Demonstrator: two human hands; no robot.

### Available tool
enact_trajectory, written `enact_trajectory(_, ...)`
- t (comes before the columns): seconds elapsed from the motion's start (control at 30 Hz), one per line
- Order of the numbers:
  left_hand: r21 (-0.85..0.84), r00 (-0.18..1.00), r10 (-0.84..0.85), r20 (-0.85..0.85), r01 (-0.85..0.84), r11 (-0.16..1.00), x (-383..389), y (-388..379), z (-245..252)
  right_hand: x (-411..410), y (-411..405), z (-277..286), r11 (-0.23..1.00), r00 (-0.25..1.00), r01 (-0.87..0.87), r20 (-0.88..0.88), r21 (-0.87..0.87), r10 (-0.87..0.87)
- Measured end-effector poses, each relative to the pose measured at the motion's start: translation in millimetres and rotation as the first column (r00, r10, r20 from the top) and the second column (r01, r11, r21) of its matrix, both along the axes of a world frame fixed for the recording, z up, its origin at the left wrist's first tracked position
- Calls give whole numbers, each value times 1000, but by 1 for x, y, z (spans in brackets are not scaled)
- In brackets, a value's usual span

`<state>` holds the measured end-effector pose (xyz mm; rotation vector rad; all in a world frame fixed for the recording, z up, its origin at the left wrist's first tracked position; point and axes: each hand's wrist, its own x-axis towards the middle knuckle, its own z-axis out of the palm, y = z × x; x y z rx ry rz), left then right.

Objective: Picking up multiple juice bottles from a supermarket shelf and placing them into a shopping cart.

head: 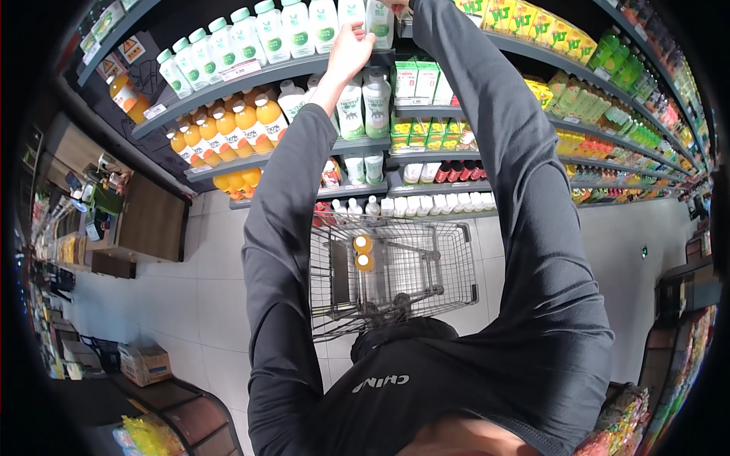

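Observation:
Both my arms reach up to the top shelf [228, 80] of a store display. My left hand [349, 48] is in front of a row of white bottles with green caps and labels [296, 28]. Its thumb and fingers are apart, close to the lower part of a white bottle [351, 10] and the rightmost white bottle [381, 25]. At the upper rim of the picture, my right hand [397, 4] is by the top of that rightmost bottle. Most of this hand is cut off, so its grip is hidden.
Below me stands a wire shopping cart [456, 273] with two orange-juice bottles [363, 253] in it. Lower shelves hold orange juice bottles [228, 131], white bottles [364, 108] and drink cartons [416, 80]. A wooden counter [151, 216] is at left, with a cardboard box [145, 365] lower down.

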<state>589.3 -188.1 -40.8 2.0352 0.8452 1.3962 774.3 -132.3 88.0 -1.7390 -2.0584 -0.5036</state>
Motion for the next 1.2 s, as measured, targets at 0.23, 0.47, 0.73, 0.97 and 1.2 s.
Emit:
enact_trajectory(0.23, 87, 955, 221, -195, -208, 974, 27, 0, 2, -4, -14, 6, 998, 998, 50, 33, -28, -49)
enact_trajectory(0.47, 84, 924, 277, -264, -264, 961, 31, -8, 14, -4, -23, 15, 991, 996, 82, -13, -101, -84)
enact_trajectory(0.73, 36, 887, 247, -390, -254, 967, 31, -7, 32, -24, -42, 12, 951, 961, 270, -24, -151, -276)
enact_trajectory(0.97, 33, 888, 251, -385, -258, 965, 27, -5, 36, -31, -58, 20, 978, 980, 191, 79, -85, -185)
enact_trajectory(1.2, 127, 895, 376, -242, -355, 926, 32, -18, 37, -46, -95, 22, 990, 990, 114, 70, 85, -120)
